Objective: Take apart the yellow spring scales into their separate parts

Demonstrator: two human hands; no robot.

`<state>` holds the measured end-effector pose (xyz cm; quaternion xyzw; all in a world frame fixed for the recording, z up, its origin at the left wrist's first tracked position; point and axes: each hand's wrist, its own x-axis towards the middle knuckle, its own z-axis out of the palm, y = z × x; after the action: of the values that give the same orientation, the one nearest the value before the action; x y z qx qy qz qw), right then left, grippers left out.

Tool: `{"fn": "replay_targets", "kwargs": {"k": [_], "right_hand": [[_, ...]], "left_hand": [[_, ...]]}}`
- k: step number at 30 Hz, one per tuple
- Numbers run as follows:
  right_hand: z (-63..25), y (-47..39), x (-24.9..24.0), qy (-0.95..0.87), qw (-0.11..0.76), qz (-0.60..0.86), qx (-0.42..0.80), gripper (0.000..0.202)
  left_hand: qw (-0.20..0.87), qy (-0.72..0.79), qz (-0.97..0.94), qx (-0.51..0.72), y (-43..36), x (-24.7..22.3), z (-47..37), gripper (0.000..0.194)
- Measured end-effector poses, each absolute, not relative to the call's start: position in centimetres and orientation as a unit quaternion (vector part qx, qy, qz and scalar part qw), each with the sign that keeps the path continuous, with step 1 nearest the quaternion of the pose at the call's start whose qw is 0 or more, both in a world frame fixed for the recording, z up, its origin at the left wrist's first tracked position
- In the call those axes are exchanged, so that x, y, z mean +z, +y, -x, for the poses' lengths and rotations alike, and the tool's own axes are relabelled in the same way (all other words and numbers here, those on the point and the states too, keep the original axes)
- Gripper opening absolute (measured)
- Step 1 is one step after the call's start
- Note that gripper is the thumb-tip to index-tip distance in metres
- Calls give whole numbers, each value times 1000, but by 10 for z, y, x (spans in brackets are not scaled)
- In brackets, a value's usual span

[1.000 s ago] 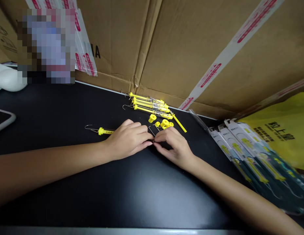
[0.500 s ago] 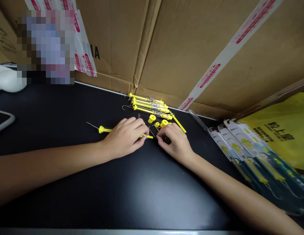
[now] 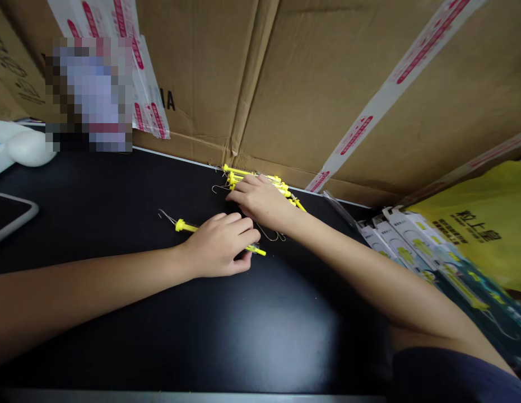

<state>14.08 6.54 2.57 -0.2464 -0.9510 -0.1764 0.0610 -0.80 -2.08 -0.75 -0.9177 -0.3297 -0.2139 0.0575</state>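
Left hand [image 3: 221, 246] gripped one hooked yellow tube [image 3: 186, 226]; right hand [image 3: 260, 197] lay over others.
We judged the row of similar tubes [image 3: 235, 178] largely assembled, the held one unfinished, a bent wire [image 3: 281, 239] lying loose nearby. The held tube ran beneath the left hand, both ends showing, nearer us than the right hand, whose grip we could not tell.

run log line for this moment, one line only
left hand: grips yellow hooked tube | right hand: at yellow tube row | packs: beside yellow bag
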Motion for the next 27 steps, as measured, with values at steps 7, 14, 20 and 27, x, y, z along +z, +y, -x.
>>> {"fn": "replay_targets", "kwargs": {"k": [7, 14, 20, 27], "right_hand": [[-140, 60, 30, -956, 71, 243, -146, 11], [-193, 19, 34, -935, 187, 301, -29, 11], [-214, 12, 15, -929, 213, 302, 8, 16], [-218, -22, 12, -868, 321, 370, 83, 13]], "left_hand": [[54, -352, 910, -210, -21, -10, 9, 18], [49, -365, 907, -204, -20, -10, 8, 17], [52, -351, 916, -190, -20, -7, 7, 19], [62, -309, 928, -199, -20, -6, 9, 22]]}}
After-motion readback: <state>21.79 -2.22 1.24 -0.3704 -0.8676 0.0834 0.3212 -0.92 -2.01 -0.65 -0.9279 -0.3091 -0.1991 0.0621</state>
